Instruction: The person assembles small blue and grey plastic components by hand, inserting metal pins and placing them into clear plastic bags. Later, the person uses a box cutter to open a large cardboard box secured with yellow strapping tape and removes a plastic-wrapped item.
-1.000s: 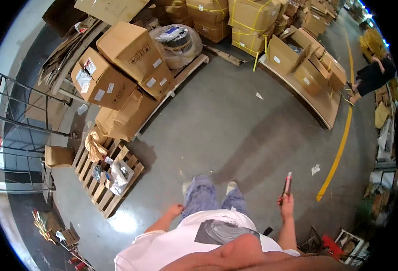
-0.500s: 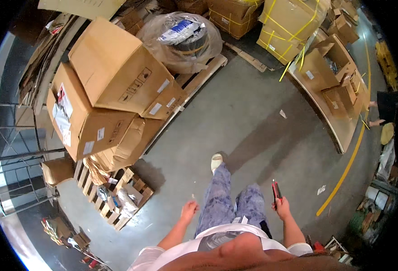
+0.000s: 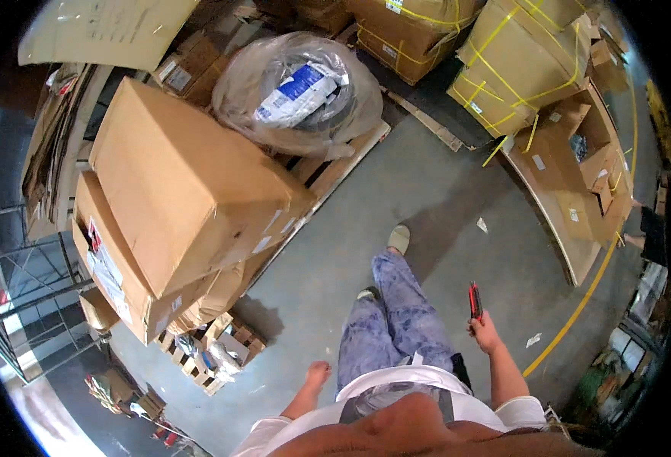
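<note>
In my right hand (image 3: 485,332) is a red and black box cutter (image 3: 475,299), its front end pointing forward, away from my body. The fingers are wrapped round its lower part. My left hand (image 3: 318,372) hangs beside my left thigh with the fingers curled in, and nothing shows in it. Neither hand touches any of the cartons. Nearest to the left hand, off to its left, stands a wooden pallet (image 3: 212,387) with small packages and cardboard scraps on it.
Large brown cartons (image 3: 175,183) are stacked at the left. Behind them a plastic-wrapped coil (image 3: 232,114) lies on a pallet. Yellow-strapped cartons (image 3: 514,57) stand at the far right, near an opened carton (image 3: 556,152). A yellow floor line (image 3: 579,316) curves along the right, with a person beyond.
I have stepped forward, and the carton stack and coil appear closer. My other foot now leads. The right hand still carries the box cutter.
</note>
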Tool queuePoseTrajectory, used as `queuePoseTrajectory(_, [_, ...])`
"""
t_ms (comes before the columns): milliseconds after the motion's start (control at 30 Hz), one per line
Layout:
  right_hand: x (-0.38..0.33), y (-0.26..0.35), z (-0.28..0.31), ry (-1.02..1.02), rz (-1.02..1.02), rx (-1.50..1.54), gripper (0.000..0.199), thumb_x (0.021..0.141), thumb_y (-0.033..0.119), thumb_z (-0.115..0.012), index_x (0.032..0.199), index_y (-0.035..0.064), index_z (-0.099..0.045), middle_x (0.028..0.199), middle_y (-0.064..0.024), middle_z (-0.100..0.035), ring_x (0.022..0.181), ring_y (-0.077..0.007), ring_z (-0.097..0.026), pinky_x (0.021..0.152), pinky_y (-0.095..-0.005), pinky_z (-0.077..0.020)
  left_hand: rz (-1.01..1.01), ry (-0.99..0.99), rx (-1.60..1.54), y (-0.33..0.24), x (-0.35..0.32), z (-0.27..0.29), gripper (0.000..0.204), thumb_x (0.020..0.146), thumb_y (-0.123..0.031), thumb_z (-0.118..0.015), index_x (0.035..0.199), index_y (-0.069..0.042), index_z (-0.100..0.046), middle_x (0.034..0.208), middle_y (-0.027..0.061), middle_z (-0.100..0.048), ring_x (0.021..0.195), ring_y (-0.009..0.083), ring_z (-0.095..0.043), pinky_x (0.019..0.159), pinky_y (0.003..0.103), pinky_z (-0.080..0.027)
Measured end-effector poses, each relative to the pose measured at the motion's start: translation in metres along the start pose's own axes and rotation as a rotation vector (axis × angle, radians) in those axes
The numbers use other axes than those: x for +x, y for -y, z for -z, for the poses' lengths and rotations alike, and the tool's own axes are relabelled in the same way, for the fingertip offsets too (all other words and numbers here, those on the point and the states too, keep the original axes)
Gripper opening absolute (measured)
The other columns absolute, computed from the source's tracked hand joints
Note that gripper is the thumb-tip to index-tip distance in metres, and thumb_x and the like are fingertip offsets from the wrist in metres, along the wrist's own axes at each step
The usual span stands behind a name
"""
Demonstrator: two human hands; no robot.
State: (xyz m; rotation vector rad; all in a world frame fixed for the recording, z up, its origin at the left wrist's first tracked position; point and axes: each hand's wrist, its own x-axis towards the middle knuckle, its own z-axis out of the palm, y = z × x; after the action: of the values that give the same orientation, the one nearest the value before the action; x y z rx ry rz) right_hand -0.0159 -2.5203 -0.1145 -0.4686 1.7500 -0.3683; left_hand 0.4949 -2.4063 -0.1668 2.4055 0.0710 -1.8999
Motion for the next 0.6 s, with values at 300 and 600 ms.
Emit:
queuePoseTrajectory(300, [0.047,0.191,-0.014,0.027,0.114,-0.059,0.013,0.096,0.017,-0.046,0.100,0.0042,-0.045,0.078,-0.0043,-0.057,0.061,-0.0102,-0.051,0.056,-0.0250,-0.0437,-0.502,-0.047,0.235,-0.224,-0.019,-0.110,0.032,0.085,-0.033,-0.061,0.104,-0.007,-0.065,0.094,0.0094,-0.068,0.089,0.0190,-0.065,0.080,0.032,-0.049])
queuePoseTrajectory(600, [0.068,0.297,-0.089,0.093,0.032,0.066,0.019,0.097,0.025,-0.046,0.094,0.0056,-0.049,0.076,-0.0007,-0.056,0.066,-0.0091,-0.051,0.061,-0.0255,-0.0426,-0.689,0.252,0.353,-0.389,-0.046,-0.122,0.033,0.091,-0.031,-0.058,0.111,-0.005,-0.060,0.102,0.0084,-0.065,0.093,0.0172,-0.062,0.081,0.031,-0.049])
